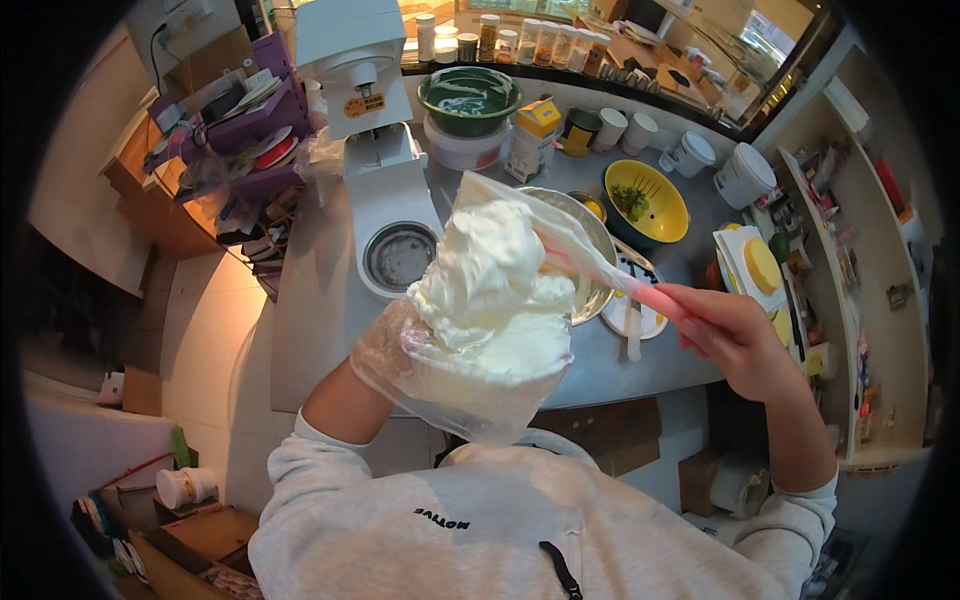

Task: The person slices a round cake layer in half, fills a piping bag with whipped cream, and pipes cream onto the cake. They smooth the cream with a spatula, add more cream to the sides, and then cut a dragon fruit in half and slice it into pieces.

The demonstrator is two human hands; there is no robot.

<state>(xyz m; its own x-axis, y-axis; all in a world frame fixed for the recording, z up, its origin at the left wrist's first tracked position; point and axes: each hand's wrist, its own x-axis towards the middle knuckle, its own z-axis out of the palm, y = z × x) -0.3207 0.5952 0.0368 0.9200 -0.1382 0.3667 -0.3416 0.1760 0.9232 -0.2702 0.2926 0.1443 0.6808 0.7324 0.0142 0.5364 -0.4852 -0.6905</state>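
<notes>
My left hand (385,341) supports a clear plastic piping bag (484,397), its upper part folded down over the hand. Thick white whipped cream (487,277) fills the bag's mouth and rises in a tall heap above it. Between the thumb and fingers of my right hand (731,337) is the pink handle of a spatula (658,301). Cream coats the spatula's blade, which reaches left to the top of the heap. Behind the bag is a metal mixing bowl (602,259), partly covered by bag, cream and spatula. The left fingers are mostly hidden.
A white stand mixer (386,191) stands on the metal table (322,315) at left. Behind are a green bowl (469,101) and a carton (531,142). To the right are a yellow colander (660,196), a white plate (645,324) and a yellow cake layer (762,266).
</notes>
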